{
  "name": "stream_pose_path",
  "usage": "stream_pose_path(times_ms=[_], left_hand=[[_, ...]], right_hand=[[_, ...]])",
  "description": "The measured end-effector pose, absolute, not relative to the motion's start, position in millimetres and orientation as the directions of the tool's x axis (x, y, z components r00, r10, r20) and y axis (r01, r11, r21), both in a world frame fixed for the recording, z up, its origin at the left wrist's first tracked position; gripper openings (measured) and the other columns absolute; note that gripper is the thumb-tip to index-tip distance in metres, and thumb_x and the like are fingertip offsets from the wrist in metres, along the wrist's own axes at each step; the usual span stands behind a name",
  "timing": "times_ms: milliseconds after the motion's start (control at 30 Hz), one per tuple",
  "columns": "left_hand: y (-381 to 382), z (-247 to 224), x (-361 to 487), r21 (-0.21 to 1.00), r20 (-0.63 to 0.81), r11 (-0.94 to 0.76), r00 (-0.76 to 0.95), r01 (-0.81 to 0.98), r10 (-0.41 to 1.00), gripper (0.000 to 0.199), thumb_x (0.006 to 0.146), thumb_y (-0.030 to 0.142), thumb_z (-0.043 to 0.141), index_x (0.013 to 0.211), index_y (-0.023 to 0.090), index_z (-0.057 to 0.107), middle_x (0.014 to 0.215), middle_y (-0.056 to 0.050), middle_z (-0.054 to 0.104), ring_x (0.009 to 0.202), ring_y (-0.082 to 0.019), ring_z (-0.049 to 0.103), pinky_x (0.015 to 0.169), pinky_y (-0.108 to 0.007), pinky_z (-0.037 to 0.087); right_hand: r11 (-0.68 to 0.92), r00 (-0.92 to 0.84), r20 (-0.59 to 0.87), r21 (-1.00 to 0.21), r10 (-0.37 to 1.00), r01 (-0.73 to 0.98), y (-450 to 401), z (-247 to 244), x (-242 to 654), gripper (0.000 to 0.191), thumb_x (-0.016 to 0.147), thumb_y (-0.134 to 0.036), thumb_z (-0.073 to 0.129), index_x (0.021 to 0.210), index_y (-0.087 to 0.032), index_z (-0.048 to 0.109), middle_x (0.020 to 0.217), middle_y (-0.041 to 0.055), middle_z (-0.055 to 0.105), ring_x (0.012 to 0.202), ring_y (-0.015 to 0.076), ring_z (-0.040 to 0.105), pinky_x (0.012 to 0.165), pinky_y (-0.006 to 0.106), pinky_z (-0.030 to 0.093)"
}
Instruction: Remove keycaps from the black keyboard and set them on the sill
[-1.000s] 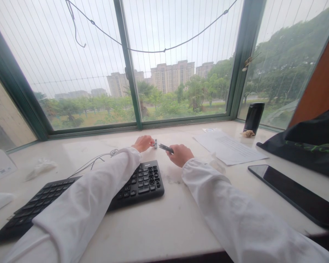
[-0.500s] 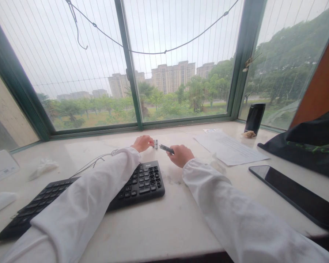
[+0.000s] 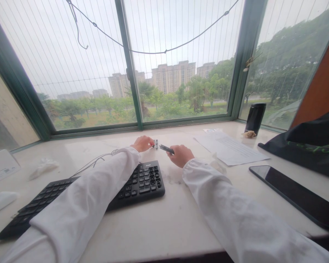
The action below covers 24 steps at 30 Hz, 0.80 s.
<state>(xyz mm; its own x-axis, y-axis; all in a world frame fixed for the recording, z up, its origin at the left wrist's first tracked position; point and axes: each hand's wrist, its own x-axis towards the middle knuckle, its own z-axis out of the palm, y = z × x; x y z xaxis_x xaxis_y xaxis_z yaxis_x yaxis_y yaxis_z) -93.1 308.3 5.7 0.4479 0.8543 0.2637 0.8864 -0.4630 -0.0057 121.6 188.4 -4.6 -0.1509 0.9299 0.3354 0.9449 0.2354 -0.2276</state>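
The left hand (image 3: 143,143) is past the far edge of the keyboard (image 3: 149,179). Its fingers are bent and close together, by the small pale blocks (image 3: 156,143). I cannot tell if they pinch a block or only touch one. The blocks sit on the desk (image 3: 178,226), just past the keyboard's far right corner.

The right hand (image 3: 181,156) is off to the right of that same corner. It is curled around a dark tool (image 3: 166,149), and the tip points at the blocks with a little gap left.

To do this well, I think the left fingers should be soft and still, so the blocks do not tip or slide. The tool should come in slow and low, and not poke the fingers. Small moves look best here.

Both arms reach far out. The left sleeve (image 3: 90,204) goes slanting across the keyboard, so it could rub the keys; lifting that elbow a bit may help. The right sleeve (image 3: 230,204) comes in from the keyboard's right side and does not cross it. Farther right of the keyboard are some paper (image 3: 230,148) and a phone (image 3: 293,195).
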Motion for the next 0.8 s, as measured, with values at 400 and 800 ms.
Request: stream_pose_path(times_ms=[400, 800], left_hand=[[310.4, 1.5, -90.2, 0.017, 0.292, -0.396, 0.374, 0.918, 0.880, 0.017, 0.077, 0.039, 0.063, 0.086, 0.032, 0.075, 0.091, 0.001, 0.072, 0.082, -0.019, 0.063, 0.074, -0.027, 0.045], [306.2, 4.6, -88.1, -0.022, 0.280, -0.444, 0.431, 0.896, 0.858, 0.020, 0.082, 0.032, 0.058, 0.094, 0.033, 0.073, 0.096, 0.002, 0.071, 0.088, -0.019, 0.062, 0.078, -0.027, 0.043]], right_hand=[[0.223, -0.140, 0.317, -0.241, 0.938, 0.945, 190.0, -5.2, 120.9, 0.031, 0.088, -0.039, 0.043, 0.094, -0.025, 0.070, 0.088, 0.0066, 0.068, 0.080, 0.0193, 0.062, 0.068, 0.028, 0.041], [0.232, -0.146, 0.329, -0.238, 0.933, 0.943, 189.3, -4.2, 120.7, 0.028, 0.088, -0.038, 0.044, 0.091, -0.026, 0.069, 0.087, 0.0056, 0.068, 0.079, 0.0195, 0.062, 0.065, 0.028, 0.040]])
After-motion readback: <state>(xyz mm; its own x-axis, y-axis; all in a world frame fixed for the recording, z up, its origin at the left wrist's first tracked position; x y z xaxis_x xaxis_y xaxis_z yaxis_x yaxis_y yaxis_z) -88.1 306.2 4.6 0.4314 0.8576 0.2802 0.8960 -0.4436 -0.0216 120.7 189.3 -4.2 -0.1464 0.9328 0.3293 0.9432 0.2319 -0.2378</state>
